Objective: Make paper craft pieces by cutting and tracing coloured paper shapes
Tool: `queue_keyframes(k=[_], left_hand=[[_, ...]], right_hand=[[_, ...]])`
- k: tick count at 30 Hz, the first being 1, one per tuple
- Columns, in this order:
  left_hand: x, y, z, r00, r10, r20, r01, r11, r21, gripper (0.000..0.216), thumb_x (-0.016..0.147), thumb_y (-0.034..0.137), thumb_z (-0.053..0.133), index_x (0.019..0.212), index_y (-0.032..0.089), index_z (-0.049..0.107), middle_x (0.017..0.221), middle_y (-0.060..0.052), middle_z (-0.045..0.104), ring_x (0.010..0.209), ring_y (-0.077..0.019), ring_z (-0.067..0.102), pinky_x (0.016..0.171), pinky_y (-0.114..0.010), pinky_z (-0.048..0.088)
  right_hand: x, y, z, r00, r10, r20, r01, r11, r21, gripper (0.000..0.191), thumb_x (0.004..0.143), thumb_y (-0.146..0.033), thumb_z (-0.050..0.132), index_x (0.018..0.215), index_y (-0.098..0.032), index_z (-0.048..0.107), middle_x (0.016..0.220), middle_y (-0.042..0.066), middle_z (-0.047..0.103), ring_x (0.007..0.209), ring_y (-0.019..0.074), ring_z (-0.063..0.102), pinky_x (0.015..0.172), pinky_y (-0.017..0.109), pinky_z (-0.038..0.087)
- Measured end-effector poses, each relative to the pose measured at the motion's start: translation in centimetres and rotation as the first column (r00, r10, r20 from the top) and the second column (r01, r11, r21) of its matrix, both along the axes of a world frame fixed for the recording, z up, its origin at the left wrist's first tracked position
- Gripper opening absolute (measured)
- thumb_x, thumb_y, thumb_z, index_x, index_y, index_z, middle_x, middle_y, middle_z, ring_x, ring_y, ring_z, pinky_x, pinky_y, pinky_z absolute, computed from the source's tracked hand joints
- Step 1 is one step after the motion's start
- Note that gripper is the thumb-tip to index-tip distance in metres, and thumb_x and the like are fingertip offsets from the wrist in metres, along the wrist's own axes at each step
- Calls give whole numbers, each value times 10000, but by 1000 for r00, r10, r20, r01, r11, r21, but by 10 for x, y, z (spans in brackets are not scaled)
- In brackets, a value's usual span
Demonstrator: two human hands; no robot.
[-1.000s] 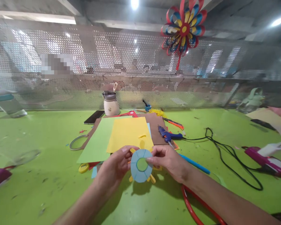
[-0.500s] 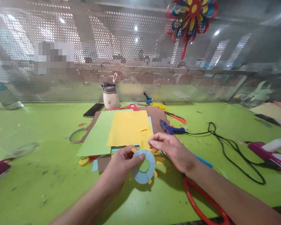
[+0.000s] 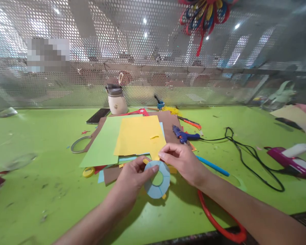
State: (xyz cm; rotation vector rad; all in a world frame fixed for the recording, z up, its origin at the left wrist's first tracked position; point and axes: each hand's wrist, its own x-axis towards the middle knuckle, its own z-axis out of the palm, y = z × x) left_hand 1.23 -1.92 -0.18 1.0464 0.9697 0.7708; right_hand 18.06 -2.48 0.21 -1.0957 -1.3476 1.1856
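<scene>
I see the left grip clamped on the blue paper ring over the bench; the right grip pinches together just beyond, contents unclear, its thumb now off the ring

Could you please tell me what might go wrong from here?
The blue paper disc is pinched near one edge by the left hand, so it might bend or slip if pressed hard.
The blue glue gun lies just beyond the right hand; if hot, which I can't tell, it could burn.
The gun's black cord loops across the table, so a wide arm movement could snag it.
</scene>
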Motion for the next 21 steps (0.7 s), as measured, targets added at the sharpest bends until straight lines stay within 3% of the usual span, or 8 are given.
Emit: queue_keyframes(k=[21], left_hand=[[-1,-1,3,998,-25,-53,27,998,51,229,661,306,765,729,161,602,690,0,631,659,-134,529,626,-244,420]], right_hand=[[2,-1,-1,995,99,20,-99,995,1,163,850,-270,621,747,-146,647,683,-15,587,635,107,487,606,239,412]])
